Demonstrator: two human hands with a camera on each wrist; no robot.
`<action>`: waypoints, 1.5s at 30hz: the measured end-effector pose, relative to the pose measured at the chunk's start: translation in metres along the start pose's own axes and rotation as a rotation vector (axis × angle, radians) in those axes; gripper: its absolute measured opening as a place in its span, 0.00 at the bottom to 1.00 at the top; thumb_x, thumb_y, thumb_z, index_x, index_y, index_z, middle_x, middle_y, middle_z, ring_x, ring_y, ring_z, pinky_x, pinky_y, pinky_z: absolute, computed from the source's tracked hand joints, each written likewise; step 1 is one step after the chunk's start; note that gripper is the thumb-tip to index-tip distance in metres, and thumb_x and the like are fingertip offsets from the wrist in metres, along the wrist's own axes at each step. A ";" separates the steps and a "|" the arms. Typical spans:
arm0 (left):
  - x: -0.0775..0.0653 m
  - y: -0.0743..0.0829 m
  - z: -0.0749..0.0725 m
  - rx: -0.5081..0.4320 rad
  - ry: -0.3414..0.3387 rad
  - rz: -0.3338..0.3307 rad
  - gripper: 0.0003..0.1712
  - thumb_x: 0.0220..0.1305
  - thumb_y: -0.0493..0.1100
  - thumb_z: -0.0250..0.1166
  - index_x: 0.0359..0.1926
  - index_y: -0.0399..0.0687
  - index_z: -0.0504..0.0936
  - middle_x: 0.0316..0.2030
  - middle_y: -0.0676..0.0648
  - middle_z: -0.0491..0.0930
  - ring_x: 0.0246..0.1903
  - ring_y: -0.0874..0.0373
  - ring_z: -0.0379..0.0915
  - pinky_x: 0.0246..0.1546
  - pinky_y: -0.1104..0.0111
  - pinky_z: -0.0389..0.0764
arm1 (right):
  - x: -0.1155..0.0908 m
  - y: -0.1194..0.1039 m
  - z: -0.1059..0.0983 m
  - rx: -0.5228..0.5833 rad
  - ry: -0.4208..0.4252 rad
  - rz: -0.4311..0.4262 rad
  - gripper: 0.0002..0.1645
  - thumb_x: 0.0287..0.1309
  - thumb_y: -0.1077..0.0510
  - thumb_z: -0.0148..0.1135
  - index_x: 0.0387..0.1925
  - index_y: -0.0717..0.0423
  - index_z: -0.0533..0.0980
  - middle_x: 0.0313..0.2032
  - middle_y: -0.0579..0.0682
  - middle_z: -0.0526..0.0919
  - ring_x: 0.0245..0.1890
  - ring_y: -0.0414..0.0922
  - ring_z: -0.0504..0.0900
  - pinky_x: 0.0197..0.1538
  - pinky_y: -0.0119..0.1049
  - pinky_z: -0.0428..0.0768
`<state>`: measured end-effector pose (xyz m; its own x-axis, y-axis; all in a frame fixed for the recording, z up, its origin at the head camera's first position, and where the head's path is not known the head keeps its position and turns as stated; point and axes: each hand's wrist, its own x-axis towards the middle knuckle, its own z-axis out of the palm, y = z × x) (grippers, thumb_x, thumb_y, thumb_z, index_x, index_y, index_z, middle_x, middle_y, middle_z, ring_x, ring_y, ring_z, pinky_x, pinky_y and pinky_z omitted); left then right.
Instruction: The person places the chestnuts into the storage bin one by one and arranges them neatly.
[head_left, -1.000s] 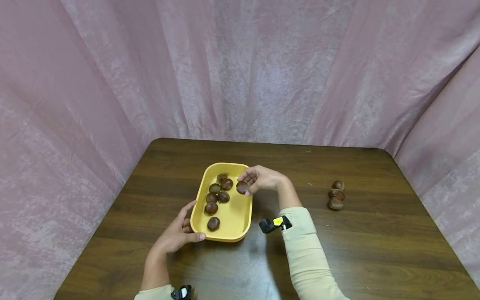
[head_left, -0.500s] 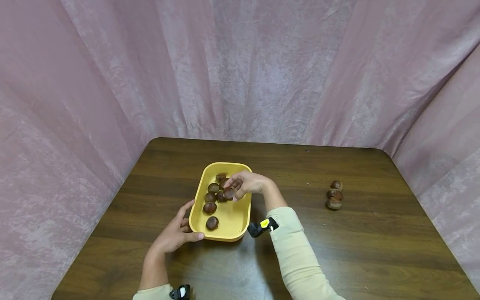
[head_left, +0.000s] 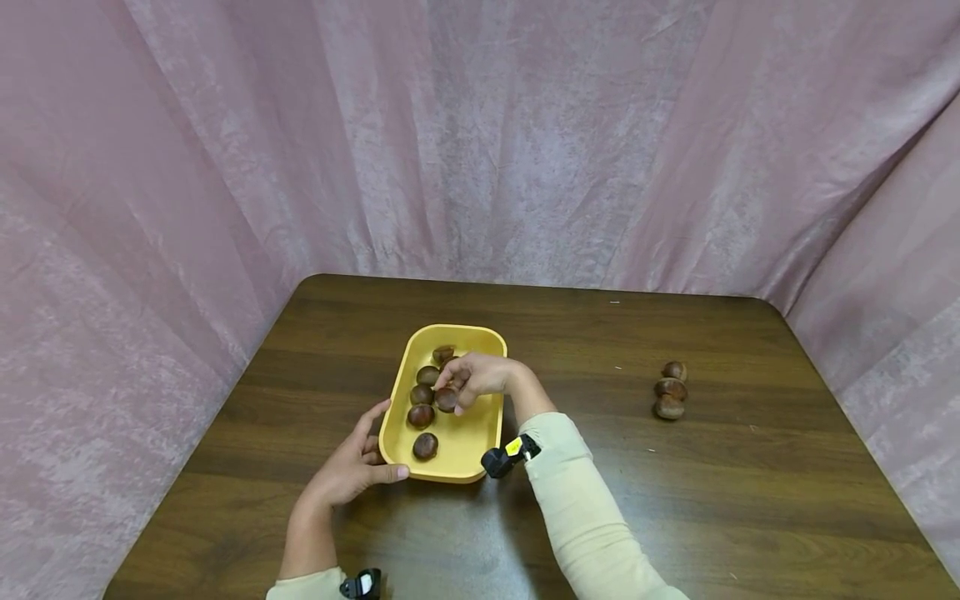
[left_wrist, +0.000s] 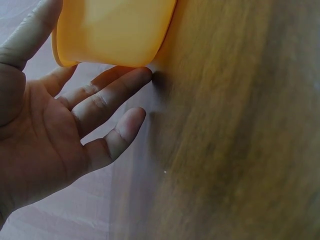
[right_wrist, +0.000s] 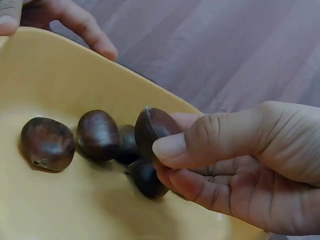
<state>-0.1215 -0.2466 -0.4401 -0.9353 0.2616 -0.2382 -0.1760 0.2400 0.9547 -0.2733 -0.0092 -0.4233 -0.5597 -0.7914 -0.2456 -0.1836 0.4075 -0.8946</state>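
Observation:
Between thumb and fingers my right hand [head_left: 486, 375] pinches a brown chestnut [head_left: 446, 401], over the inside of a yellow plastic tray [head_left: 468, 446]. The right wrist view shows this held chestnut [right_wrist: 152, 131] above several others lying on the tray floor, such as a glossy chestnut [right_wrist: 47, 144] at the left. My left hand [head_left: 347, 469] grips the tray's near left corner, thumb at the near rim and fingers along the left side. Its spread fingers [left_wrist: 107, 102] lie against the outer wall in the left wrist view. More chestnuts [head_left: 421, 416] line the tray's left half; my right hand partly hides some.
A short row of 3 chestnuts [head_left: 671, 389] lies on the brown wooden table [head_left: 750, 467] to the right. Pink velvet curtains [head_left: 525, 150] hang around the far side and both sides of the table.
My right hand has carried the pinched chestnut left and slightly nearer, from the tray's right part to beside the others. My left hand keeps its place on the corner.

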 end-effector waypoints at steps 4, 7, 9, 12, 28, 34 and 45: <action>0.000 0.000 0.001 0.001 -0.004 -0.001 0.60 0.47 0.36 0.74 0.72 0.59 0.43 0.51 0.28 0.70 0.48 0.39 0.72 0.40 0.58 0.75 | 0.003 -0.002 0.002 -0.018 0.001 0.041 0.26 0.37 0.73 0.70 0.44 0.60 0.78 0.30 0.49 0.79 0.31 0.41 0.75 0.35 0.32 0.74; 0.001 -0.001 0.001 -0.004 -0.006 -0.001 0.60 0.47 0.35 0.74 0.72 0.59 0.43 0.51 0.28 0.70 0.48 0.39 0.72 0.39 0.58 0.75 | 0.006 -0.003 0.002 0.002 -0.015 0.059 0.27 0.37 0.75 0.69 0.45 0.61 0.77 0.31 0.51 0.79 0.31 0.41 0.75 0.35 0.32 0.75; 0.001 -0.001 0.001 -0.007 -0.006 -0.002 0.60 0.47 0.35 0.74 0.72 0.59 0.42 0.51 0.28 0.70 0.47 0.39 0.72 0.40 0.58 0.75 | 0.008 -0.003 0.003 0.028 -0.029 0.068 0.28 0.37 0.76 0.68 0.46 0.61 0.77 0.33 0.51 0.79 0.32 0.42 0.76 0.36 0.33 0.75; 0.002 -0.001 0.001 -0.006 -0.009 0.000 0.60 0.47 0.35 0.74 0.72 0.59 0.42 0.51 0.29 0.70 0.47 0.39 0.72 0.40 0.57 0.75 | 0.011 -0.002 0.004 0.057 -0.052 0.090 0.28 0.38 0.76 0.67 0.47 0.61 0.77 0.34 0.52 0.79 0.32 0.42 0.76 0.36 0.33 0.75; 0.002 0.000 0.000 0.001 -0.008 -0.001 0.60 0.47 0.36 0.74 0.72 0.58 0.43 0.50 0.29 0.71 0.47 0.40 0.73 0.40 0.58 0.75 | -0.001 -0.009 0.003 0.005 -0.015 0.055 0.25 0.47 0.69 0.67 0.50 0.67 0.75 0.35 0.57 0.81 0.33 0.41 0.78 0.42 0.37 0.76; 0.003 0.000 0.000 0.010 -0.008 0.018 0.60 0.47 0.36 0.74 0.72 0.58 0.43 0.50 0.29 0.71 0.47 0.40 0.73 0.40 0.58 0.75 | -0.032 -0.018 -0.004 -0.023 0.077 -0.036 0.27 0.48 0.65 0.68 0.52 0.67 0.73 0.43 0.65 0.77 0.42 0.47 0.76 0.42 0.34 0.74; 0.003 -0.001 0.002 0.012 0.002 0.015 0.60 0.47 0.36 0.74 0.72 0.58 0.44 0.49 0.30 0.72 0.45 0.42 0.74 0.39 0.59 0.75 | -0.070 -0.003 -0.006 0.034 0.242 -0.128 0.24 0.47 0.66 0.68 0.50 0.64 0.75 0.39 0.57 0.79 0.41 0.52 0.79 0.42 0.38 0.76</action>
<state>-0.1238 -0.2435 -0.4420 -0.9384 0.2638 -0.2234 -0.1582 0.2470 0.9560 -0.2385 0.0478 -0.4009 -0.7111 -0.7021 -0.0373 -0.2401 0.2923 -0.9257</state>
